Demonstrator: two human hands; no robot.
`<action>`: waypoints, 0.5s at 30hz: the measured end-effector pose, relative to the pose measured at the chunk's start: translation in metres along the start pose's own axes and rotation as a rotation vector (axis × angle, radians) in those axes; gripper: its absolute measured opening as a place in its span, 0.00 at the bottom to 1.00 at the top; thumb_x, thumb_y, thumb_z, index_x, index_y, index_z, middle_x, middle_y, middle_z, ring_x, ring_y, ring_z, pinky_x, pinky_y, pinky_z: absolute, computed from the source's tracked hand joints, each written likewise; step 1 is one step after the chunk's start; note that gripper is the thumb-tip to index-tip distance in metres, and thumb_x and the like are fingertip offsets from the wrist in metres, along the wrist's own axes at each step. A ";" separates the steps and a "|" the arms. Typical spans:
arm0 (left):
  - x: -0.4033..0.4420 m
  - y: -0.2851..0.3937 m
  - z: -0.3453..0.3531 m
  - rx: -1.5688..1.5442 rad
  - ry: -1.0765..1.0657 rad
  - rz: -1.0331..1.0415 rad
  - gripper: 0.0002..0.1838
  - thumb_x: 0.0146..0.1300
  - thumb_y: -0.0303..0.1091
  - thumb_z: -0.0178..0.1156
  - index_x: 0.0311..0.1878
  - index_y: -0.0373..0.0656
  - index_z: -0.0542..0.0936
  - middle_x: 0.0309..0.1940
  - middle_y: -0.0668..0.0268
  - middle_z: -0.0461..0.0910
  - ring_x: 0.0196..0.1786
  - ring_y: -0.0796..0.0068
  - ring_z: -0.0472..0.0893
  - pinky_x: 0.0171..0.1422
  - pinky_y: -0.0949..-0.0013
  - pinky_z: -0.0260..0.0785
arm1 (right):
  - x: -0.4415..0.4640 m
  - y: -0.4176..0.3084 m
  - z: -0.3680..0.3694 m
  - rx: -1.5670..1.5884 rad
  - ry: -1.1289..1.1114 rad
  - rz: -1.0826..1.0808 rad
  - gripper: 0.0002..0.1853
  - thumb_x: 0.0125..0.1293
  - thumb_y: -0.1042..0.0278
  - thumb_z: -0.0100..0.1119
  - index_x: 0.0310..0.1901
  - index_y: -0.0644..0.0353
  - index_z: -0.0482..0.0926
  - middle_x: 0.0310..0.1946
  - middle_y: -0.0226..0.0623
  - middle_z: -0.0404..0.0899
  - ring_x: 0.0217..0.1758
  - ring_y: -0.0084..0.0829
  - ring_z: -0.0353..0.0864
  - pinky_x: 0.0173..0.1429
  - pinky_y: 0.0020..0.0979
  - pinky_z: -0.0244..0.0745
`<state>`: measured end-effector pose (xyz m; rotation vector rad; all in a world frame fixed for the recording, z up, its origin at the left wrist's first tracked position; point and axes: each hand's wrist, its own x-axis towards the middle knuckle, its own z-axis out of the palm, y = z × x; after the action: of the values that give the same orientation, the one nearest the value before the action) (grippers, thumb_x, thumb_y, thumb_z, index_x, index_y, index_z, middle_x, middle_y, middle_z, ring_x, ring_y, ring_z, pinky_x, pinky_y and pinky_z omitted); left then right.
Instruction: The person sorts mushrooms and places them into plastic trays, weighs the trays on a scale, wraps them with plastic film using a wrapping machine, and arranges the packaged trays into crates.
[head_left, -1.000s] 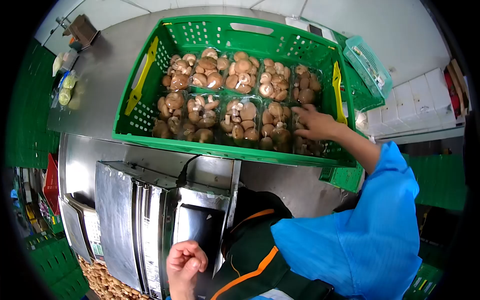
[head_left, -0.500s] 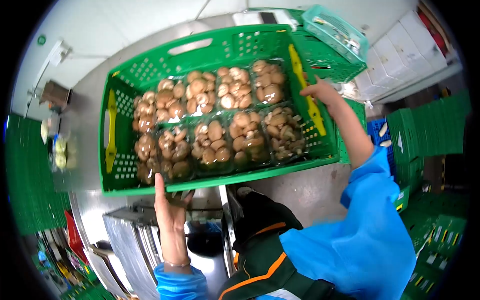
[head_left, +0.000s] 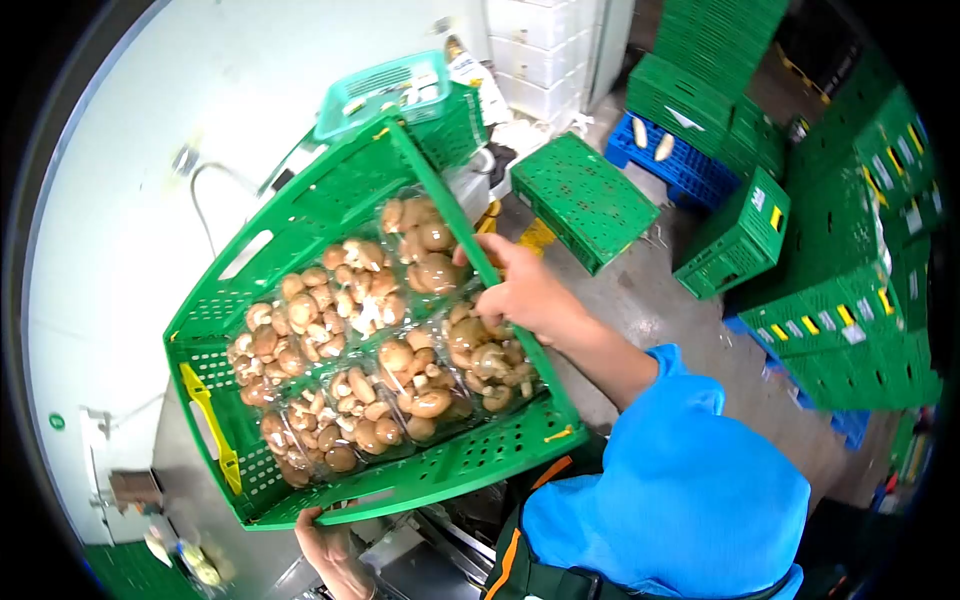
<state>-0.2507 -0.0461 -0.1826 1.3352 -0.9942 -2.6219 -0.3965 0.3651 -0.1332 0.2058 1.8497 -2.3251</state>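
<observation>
A green perforated crate (head_left: 400, 490), tilted, holds two rows of clear packs of brown mushrooms (head_left: 360, 380). My right hand (head_left: 525, 290) is closed over the crate's right end wall, fingers curled over its rim. Below the crate's near side, my left hand (head_left: 330, 550) grips the lower edge, its fingers partly hidden beneath. A yellow clip (head_left: 212, 425) shows on the crate's left end.
A teal basket (head_left: 385, 92) sits on a green crate behind. On the floor to the right are an upturned green crate (head_left: 585, 200), a blue pallet (head_left: 680, 165) and stacked green crates (head_left: 820, 325). White boxes (head_left: 540, 60) stand at the back.
The view has turned right. Both hands have taken hold of the mushroom crate, which now tilts, raised off the counter. My right hand moved from the packs to the end wall; my left hand came up underneath.
</observation>
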 end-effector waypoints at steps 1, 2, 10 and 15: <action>-0.018 0.007 0.003 0.055 -0.037 -0.005 0.22 0.45 0.22 0.48 0.49 0.36 0.66 0.49 0.53 0.67 0.53 0.52 0.67 0.58 0.32 0.55 | -0.030 -0.016 -0.004 -0.020 0.046 -0.005 0.26 0.35 0.85 0.48 0.44 0.63 0.69 0.23 0.28 0.65 0.19 0.19 0.63 0.21 0.22 0.56; -0.039 0.013 0.008 0.107 -0.067 -0.011 0.21 0.46 0.22 0.48 0.48 0.37 0.67 0.48 0.54 0.68 0.52 0.53 0.67 0.57 0.33 0.57 | -0.061 -0.032 -0.009 -0.017 0.101 -0.024 0.27 0.35 0.84 0.48 0.44 0.62 0.70 0.24 0.28 0.65 0.19 0.18 0.63 0.21 0.22 0.56; -0.142 0.132 0.015 0.577 -0.318 -0.223 0.21 0.50 0.28 0.52 0.50 0.39 0.66 0.42 0.57 0.71 0.43 0.59 0.73 0.45 0.43 0.71 | -0.289 -0.112 0.093 -0.021 0.611 -0.027 0.28 0.29 0.82 0.49 0.43 0.62 0.71 0.22 0.28 0.63 0.20 0.21 0.64 0.23 0.23 0.57; -0.061 0.200 0.015 0.794 -0.459 -0.366 0.25 0.50 0.32 0.53 0.54 0.40 0.64 0.46 0.56 0.70 0.48 0.55 0.71 0.45 0.45 0.70 | -0.320 -0.080 0.189 0.016 0.915 -0.033 0.28 0.28 0.83 0.49 0.41 0.59 0.73 0.20 0.28 0.66 0.19 0.22 0.64 0.22 0.23 0.55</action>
<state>-0.2720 -0.1783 -0.0218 1.0700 -2.2256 -3.0088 -0.1021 0.2123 0.0518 1.4477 2.1433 -2.4623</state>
